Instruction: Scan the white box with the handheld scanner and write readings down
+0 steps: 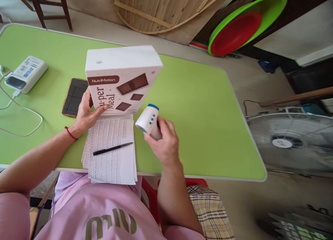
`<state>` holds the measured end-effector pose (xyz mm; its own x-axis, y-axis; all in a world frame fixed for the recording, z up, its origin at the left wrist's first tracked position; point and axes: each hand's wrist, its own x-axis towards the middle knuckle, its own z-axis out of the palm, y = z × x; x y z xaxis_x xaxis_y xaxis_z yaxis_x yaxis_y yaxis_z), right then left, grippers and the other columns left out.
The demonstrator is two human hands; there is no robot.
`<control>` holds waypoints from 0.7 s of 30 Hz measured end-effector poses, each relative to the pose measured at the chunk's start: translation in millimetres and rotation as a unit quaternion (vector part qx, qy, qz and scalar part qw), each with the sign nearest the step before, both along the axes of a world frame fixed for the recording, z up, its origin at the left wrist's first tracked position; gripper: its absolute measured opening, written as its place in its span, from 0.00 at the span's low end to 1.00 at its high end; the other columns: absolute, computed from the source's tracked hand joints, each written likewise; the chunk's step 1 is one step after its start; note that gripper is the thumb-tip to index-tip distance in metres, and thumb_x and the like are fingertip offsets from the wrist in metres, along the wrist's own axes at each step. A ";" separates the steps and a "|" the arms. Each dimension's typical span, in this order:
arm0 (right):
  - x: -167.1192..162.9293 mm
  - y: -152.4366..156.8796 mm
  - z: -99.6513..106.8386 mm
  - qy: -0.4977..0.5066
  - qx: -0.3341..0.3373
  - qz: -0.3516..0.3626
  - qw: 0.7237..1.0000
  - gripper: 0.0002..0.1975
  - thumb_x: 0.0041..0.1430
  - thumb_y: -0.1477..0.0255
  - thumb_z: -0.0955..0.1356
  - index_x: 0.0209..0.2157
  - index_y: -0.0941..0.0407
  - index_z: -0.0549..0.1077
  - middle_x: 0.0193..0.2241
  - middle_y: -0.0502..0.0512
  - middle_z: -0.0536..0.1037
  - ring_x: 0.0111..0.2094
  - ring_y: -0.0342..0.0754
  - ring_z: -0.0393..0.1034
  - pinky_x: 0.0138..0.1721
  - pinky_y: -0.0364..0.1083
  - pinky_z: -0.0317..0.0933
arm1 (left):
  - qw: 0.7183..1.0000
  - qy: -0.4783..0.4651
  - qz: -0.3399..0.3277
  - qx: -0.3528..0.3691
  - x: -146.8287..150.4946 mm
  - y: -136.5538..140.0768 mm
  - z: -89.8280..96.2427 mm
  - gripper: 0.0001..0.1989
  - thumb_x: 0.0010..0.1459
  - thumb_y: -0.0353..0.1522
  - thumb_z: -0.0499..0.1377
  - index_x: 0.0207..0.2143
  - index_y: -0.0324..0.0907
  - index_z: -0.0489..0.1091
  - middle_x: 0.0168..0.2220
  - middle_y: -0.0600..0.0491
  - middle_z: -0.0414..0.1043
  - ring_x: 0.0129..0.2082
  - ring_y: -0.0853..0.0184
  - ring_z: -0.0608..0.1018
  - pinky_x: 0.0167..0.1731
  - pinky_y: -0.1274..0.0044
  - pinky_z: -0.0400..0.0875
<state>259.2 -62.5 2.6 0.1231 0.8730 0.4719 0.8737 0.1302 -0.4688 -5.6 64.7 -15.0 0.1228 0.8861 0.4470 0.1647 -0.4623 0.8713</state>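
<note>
My left hand (90,110) grips the lower left of a white box (125,84) printed with brown bars and the word NutriMotion. The box is tilted and stands over the far end of the papers. In my right hand (166,141) is a white handheld infrared thermometer (148,120) with blue trim and blue buttons, its wide end close to the box's lower right corner. Printed or written sheets (111,170) lie at the table's near edge, slightly overhanging it. A black pen (112,148) rests across them.
The green table (203,129) holds a smartphone (75,97) beside my left hand and a white power bank (28,73) with cables at the left. A floor fan (283,143) stands right of the table. Green and red basins (236,33) lean beyond it.
</note>
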 end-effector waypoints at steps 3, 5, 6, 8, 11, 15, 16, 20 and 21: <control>-26.6 -20.5 15.4 0.228 0.042 0.102 0.967 0.16 0.57 0.62 0.71 0.46 0.52 0.74 0.37 0.56 0.77 0.36 0.54 0.75 0.32 0.52 0.73 | 0.999 -0.024 -0.017 -0.029 2.7 -12.6 15.1 0.31 0.56 0.56 0.66 0.51 0.43 0.71 0.47 0.45 0.77 0.45 0.55 0.81 0.43 0.64 0.80; -48.5 -32.5 21.7 0.411 -0.018 0.149 0.899 0.15 0.59 0.60 0.69 0.45 0.52 0.74 0.36 0.56 0.79 0.31 0.50 0.74 0.29 0.50 0.71 | 0.998 -0.032 -0.012 -0.050 1.7 -17.8 20.0 0.31 0.57 0.57 0.65 0.50 0.43 0.71 0.45 0.45 0.78 0.43 0.55 0.82 0.40 0.65 0.80; -58.7 -36.7 23.4 0.470 -0.051 0.162 0.866 0.13 0.59 0.60 0.68 0.43 0.52 0.75 0.35 0.55 0.79 0.28 0.48 0.72 0.27 0.49 0.69 | 0.998 -0.033 -0.010 -0.061 0.4 -19.2 20.8 0.32 0.57 0.57 0.65 0.50 0.42 0.71 0.45 0.45 0.79 0.42 0.55 0.82 0.38 0.65 0.80; -75.2 -40.3 24.9 0.539 -0.115 0.143 0.822 0.11 0.59 0.61 0.69 0.36 0.53 0.76 0.29 0.53 0.78 0.24 0.45 0.68 0.23 0.46 0.64 | 0.996 -0.031 -0.012 -0.081 -3.2 -20.1 19.9 0.32 0.55 0.56 0.67 0.50 0.42 0.70 0.45 0.45 0.79 0.40 0.56 0.83 0.35 0.67 0.80; -88.0 -36.6 26.7 0.569 -0.178 0.077 0.799 0.09 0.51 0.63 0.72 0.28 0.54 0.75 0.22 0.49 0.74 0.22 0.43 0.63 0.20 0.44 0.59 | 0.995 -0.022 -0.020 -0.099 -8.0 -19.1 17.2 0.32 0.52 0.55 0.70 0.48 0.42 0.69 0.43 0.46 0.80 0.38 0.56 0.83 0.31 0.69 0.81; -91.7 -27.6 31.9 0.573 -0.206 0.040 0.792 0.07 0.43 0.68 0.74 0.24 0.54 0.74 0.19 0.46 0.70 0.21 0.41 0.60 0.20 0.43 0.57 | 0.995 -0.009 -0.022 -0.099 -9.6 -17.8 16.6 0.32 0.51 0.54 0.71 0.47 0.42 0.68 0.45 0.45 0.80 0.41 0.55 0.84 0.32 0.69 0.82; -92.1 -26.0 32.8 0.575 -0.209 0.041 0.790 0.07 0.43 0.68 0.74 0.24 0.54 0.74 0.18 0.46 0.70 0.20 0.41 0.59 0.20 0.43 0.57 | 0.995 -0.005 -0.023 -0.100 -9.4 -17.9 17.0 0.32 0.51 0.54 0.71 0.47 0.42 0.67 0.45 0.45 0.79 0.41 0.55 0.84 0.32 0.69 0.82; -94.7 -22.0 30.7 0.591 -0.210 0.063 0.777 0.08 0.45 0.66 0.73 0.25 0.54 0.74 0.19 0.46 0.71 0.21 0.41 0.60 0.21 0.43 0.58 | 0.994 0.002 -0.037 -0.107 -8.3 -19.7 18.7 0.32 0.51 0.54 0.70 0.46 0.42 0.66 0.45 0.44 0.78 0.41 0.55 0.83 0.31 0.69 0.82; -95.6 -21.4 29.0 0.596 -0.209 0.069 0.772 0.08 0.45 0.65 0.73 0.25 0.54 0.74 0.20 0.47 0.72 0.21 0.41 0.61 0.22 0.44 0.58 | 0.993 0.002 -0.041 -0.107 -8.3 -20.2 19.2 0.32 0.52 0.54 0.70 0.46 0.42 0.66 0.45 0.44 0.78 0.41 0.55 0.83 0.31 0.69 0.82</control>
